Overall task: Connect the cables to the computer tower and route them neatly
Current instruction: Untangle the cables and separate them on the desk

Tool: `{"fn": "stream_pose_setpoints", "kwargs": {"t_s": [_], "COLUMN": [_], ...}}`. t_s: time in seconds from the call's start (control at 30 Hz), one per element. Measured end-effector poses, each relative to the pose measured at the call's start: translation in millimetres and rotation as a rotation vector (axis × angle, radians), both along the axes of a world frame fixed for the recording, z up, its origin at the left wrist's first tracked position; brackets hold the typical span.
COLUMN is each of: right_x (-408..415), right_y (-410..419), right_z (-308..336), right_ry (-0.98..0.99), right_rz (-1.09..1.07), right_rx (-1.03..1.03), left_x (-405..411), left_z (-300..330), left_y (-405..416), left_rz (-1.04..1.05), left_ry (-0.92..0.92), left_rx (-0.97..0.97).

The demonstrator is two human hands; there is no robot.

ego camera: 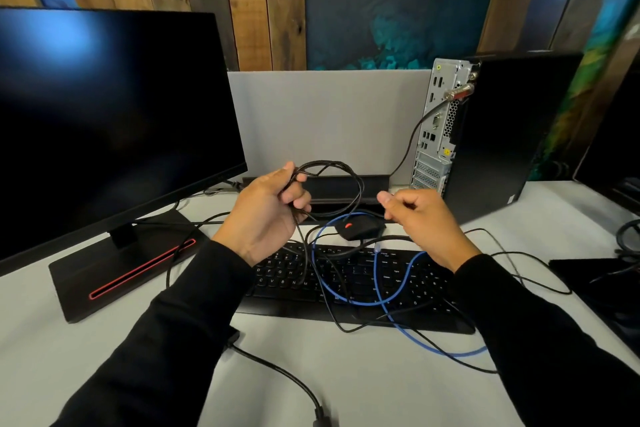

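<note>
The computer tower (498, 135) stands at the back right, its rear port panel (440, 121) turned toward me. One black cable (412, 139) is plugged into the panel near its top. My left hand (266, 215) grips a coiled thin black cable (341, 180) above the desk. My right hand (422, 222) is raised beside it with curled fingers; a thin strand seems to run to it, though I cannot tell if it holds one. A blue network cable (388, 302) loops loose across the black keyboard (353, 284). A black mouse (360, 229) lies behind the keyboard.
A dark monitor (110, 121) on a black base with a red stripe (117, 274) fills the left. A grey partition (325, 118) backs the white desk (346, 378). Black cables trail over the desk front and right. Another dark device (599, 284) sits at the right edge.
</note>
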State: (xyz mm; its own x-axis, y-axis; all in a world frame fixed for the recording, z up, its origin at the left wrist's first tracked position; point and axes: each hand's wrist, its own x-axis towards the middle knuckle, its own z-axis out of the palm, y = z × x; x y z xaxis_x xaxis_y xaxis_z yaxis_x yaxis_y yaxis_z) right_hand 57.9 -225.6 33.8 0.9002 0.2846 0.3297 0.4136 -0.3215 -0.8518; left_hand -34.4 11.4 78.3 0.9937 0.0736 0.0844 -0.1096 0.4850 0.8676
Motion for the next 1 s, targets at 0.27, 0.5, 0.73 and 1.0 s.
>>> {"fn": "stream_pose_setpoints", "kwargs": {"t_s": [0.27,0.5,0.73,1.0], "right_x": [1,-2,-10,-17], "right_y": [-3,-7,-5,-14], "right_z": [6,8,7,0], "right_ry": [-0.188,-0.207,-0.245,-0.146], "right_rz": [-0.031,-0.135,-0.091,0.013], "right_rx": [-0.243,-0.115,-0.11,-0.131], "left_x": [1,-1,-3,-5], "left_z": [1,-5,9,4], "left_y": [1,-9,-6,0], "left_rz": [-0.078,0.066,0.147,0.073], "left_ry": [0.001,0.011,-0.032,-0.184], "left_rx": [-0.124,0.162,-0.074,-0.038]}}
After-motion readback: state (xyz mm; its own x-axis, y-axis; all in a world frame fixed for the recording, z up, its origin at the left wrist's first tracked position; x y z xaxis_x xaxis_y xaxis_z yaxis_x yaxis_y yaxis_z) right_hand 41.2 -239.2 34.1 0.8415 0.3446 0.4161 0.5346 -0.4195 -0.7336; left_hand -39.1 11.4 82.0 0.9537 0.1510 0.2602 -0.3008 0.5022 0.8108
